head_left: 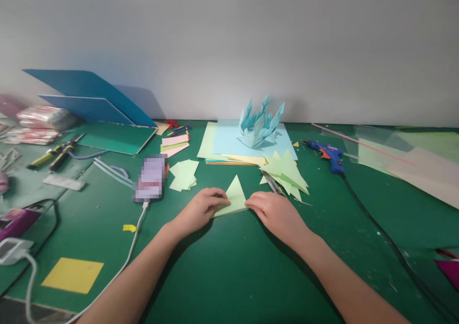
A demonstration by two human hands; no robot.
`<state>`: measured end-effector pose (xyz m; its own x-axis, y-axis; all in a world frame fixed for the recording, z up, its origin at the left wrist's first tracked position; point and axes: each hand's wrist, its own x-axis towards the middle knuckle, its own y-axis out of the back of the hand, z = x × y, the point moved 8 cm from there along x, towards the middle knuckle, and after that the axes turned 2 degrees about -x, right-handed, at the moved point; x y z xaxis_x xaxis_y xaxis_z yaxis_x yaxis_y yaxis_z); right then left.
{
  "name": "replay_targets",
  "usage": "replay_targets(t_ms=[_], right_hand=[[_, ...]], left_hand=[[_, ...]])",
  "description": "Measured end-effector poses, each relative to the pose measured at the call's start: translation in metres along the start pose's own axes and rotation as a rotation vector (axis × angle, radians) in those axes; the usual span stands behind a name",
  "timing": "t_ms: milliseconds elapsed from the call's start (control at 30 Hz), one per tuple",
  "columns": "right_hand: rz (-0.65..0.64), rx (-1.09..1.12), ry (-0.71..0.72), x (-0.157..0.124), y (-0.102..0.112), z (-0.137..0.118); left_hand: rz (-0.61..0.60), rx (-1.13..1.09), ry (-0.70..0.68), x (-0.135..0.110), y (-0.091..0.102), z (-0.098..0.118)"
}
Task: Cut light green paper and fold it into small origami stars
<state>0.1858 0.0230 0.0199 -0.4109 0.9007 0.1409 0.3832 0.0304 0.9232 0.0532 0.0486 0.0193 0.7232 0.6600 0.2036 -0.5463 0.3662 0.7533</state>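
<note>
A pale green paper piece (235,196), folded to a triangle, lies on the green table (229,266) in front of me. My left hand (202,208) presses its left edge with curled fingers. My right hand (274,210) holds down its right corner, fingers closed on the paper. Just beyond lies a pile of folded green triangles (287,171) with a craft knife (271,182) beside it. A stack of small green squares (184,174) sits to the left. A blue folded paper crown (261,122) stands on coloured sheets (222,142) at the back.
A phone (150,178) on a white cable (134,240) lies left of my hands. A blue glue gun (328,154) with a black cord (376,228) is on the right. Blue boards (89,97), pliers (57,153), a yellow square (72,275) and clear sheets (405,156) surround the work area.
</note>
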Motion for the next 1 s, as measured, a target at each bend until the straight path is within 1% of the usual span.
replay_targets(t_ms=[167,333,400,567,800,1000], right_hand=[[-0.107,-0.103,0.103,-0.001,-0.003,-0.005],[-0.161,-0.152,0.118,-0.002,-0.006,-0.007],[-0.142,-0.147,0.136,-0.003,-0.006,-0.009],[-0.043,-0.076,0.203,-0.005,0.000,-0.012],[-0.051,-0.073,0.270,-0.003,-0.006,-0.024],[-0.066,-0.130,0.335,-0.002,-0.015,-0.044]], left_hand=[[-0.006,-0.012,-0.003,0.001,0.000,0.001],[-0.018,-0.018,0.016,0.001,0.000,0.001],[-0.018,-0.021,0.015,0.001,0.000,0.001],[-0.021,-0.014,0.011,0.001,0.000,0.000],[-0.016,-0.016,-0.004,0.001,0.000,0.002],[-0.008,-0.022,-0.019,0.002,0.001,0.003]])
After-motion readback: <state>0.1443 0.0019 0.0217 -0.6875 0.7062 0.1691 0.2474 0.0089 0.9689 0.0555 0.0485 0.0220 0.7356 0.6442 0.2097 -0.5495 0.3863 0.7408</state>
